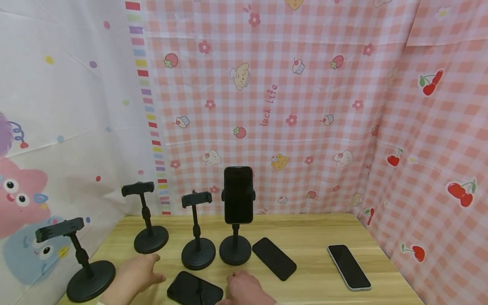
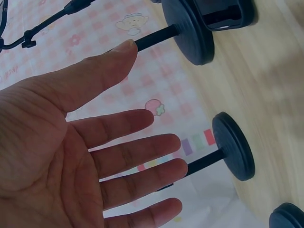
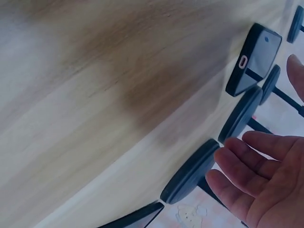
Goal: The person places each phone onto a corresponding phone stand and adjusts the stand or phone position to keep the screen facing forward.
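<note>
My left hand [image 1: 133,273] hovers at the table's left with nothing in it; its fingers are spread in the left wrist view, palm [image 2: 38,142] showing. My right hand [image 1: 248,290] holds nothing, its fingers loosely bent in the right wrist view. Between the hands, a black smartphone [image 1: 187,288] lies screen up on the table, apart from both. Behind the right hand, a phone stand [image 1: 235,250] holds an upright black smartphone [image 1: 238,195] in its clamp. Left of it is a phone stand [image 1: 198,254] with a bare clamp. A third stand [image 1: 91,279] is beside my left hand.
Another black stand [image 1: 151,240] is at the back left. A black smartphone [image 1: 274,258] lies right of the loaded stand, and a white-edged smartphone [image 1: 348,267] lies farther right. Patterned cloth [image 1: 305,93] hangs behind the wooden table [image 1: 312,228] and along both sides.
</note>
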The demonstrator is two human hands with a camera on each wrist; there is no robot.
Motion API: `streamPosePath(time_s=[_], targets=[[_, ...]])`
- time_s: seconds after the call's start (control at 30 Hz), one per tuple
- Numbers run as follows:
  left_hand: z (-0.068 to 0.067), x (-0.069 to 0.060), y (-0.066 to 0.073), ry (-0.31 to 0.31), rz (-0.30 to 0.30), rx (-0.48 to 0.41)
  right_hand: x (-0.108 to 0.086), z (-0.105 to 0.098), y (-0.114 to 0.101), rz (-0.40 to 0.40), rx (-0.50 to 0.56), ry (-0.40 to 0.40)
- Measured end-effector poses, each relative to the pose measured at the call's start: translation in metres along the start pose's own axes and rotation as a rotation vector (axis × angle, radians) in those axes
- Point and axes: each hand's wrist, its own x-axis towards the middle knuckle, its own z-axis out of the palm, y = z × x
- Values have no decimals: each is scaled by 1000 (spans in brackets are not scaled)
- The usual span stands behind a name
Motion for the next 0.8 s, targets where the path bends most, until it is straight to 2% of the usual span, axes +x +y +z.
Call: streamPosePath(time_s=[0.2, 0.5, 0.67, 0.8], targets=[[7, -1, -7, -36, -16, 3, 12, 10, -10, -13, -94, 53], [14, -5, -15, -71, -76, -43, 26, 22, -22, 61, -115, -6], [18, -5, -20, -73, -85, -49, 33, 28, -25, 63, -133, -27], [19, -4, -22, -98, -102, -52, 37, 31, -28, 55, -127, -33]])
